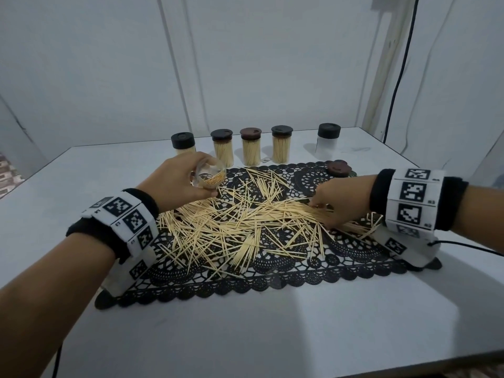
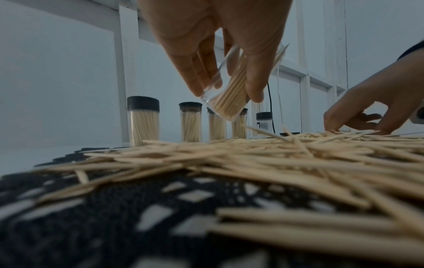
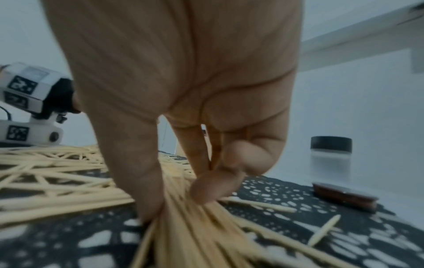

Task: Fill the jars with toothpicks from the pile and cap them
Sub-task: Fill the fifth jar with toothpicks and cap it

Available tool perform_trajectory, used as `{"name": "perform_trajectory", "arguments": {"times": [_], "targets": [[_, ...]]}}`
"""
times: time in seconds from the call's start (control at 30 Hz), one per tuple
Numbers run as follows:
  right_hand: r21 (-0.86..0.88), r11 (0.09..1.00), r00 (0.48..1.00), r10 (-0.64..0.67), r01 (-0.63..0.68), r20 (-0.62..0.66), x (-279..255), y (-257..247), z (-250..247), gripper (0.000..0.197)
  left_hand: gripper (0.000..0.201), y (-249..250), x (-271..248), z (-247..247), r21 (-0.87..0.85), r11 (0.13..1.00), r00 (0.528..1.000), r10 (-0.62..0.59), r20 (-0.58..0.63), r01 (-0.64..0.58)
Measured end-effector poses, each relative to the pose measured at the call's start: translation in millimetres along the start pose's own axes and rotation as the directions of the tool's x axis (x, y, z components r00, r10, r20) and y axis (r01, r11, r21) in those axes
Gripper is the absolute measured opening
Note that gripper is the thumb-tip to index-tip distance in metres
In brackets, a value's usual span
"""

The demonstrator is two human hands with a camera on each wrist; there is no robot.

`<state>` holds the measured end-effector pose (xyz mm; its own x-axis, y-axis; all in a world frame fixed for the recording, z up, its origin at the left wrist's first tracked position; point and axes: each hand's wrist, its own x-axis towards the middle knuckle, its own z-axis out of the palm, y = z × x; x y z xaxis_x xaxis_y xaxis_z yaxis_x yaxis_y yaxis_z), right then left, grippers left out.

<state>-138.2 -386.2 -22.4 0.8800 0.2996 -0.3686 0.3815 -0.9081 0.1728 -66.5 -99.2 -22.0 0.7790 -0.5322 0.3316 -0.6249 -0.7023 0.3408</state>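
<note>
My left hand (image 1: 174,181) grips the open jar (image 1: 208,178), tilted and part-filled, above the pile (image 1: 245,222). My right hand (image 1: 338,203) pinches a bundle of toothpicks (image 3: 183,226) on the mat (image 1: 272,276). Recommended: align the tips, lift the bundle clear, feed it into the mouth in small lots.

Walls (image 1: 245,64): pale grey panels standing behind, white strips running up them.
Table (image 1: 272,336): white top catching soft light.
Cable (image 1: 401,69): hanging down, right.

The left hand (image 2: 220,41) grips a tilted clear jar (image 2: 229,98) (partly filled) above the toothpick pile (image 2: 263,159); right hand (image 2: 378,105) touches it.
</note>
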Motion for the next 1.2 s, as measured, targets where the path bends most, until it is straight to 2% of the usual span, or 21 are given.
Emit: {"name": "perform_trajectory", "arguments": {"times": [0.17,0.27,0.4,0.47,0.8,0.9,1.03,1.13,1.2], "targets": [[-0.001,0.999,0.997,0.039,-0.040,-0.073,1,-4,0,0.018,0.052,1,-1,0,-0.007,1.000,1.000,0.002,0.006,-0.002],[-0.003,0.998,0.994,0.068,-0.068,-0.084,4,-7,1,0.018,0.052,1,0,0,-0.011,1.000,1.000,0.001,0.001,-0.001],[0.015,0.994,0.994,0.105,-0.106,0.025,9,-10,-5,0.021,0.051,0,0,0,0.008,1.000,1.000,0.014,-0.001,-0.014],[0.035,0.992,0.992,0.123,-0.124,0.036,13,-11,-6,0.025,0.051,-1,1,0,0.007,1.000,1.000,0.013,-0.003,-0.012],[0.077,0.992,0.993,0.102,-0.098,-0.050,14,-18,-15,0.022,0.052,-2,1,0,0.005,1.000,1.000,-0.004,0.000,0.004],[0.147,0.985,0.991,0.099,-0.085,-0.091,13,-17,-21,0.023,0.053,-1,1,0,0.012,1.000,1.000,-0.020,0.012,0.020],[0.315,0.946,0.968,0.143,-0.072,-0.207,14,-15,-32,0.022,0.053,1,0,0,0.003,0.998,0.998,-0.056,0.038,0.056],[0.498,0.867,0.941,0.158,0.013,-0.298,15,-14,-43,0.020,0.051,4,0,0,0.004,0.997,0.994,-0.078,0.073,0.078],[0.616,0.780,0.921,0.154,0.109,-0.358,16,-18,-51,0.012,0.050,6,0,0,0.007,0.996,0.992,-0.085,0.091,0.085]]}}
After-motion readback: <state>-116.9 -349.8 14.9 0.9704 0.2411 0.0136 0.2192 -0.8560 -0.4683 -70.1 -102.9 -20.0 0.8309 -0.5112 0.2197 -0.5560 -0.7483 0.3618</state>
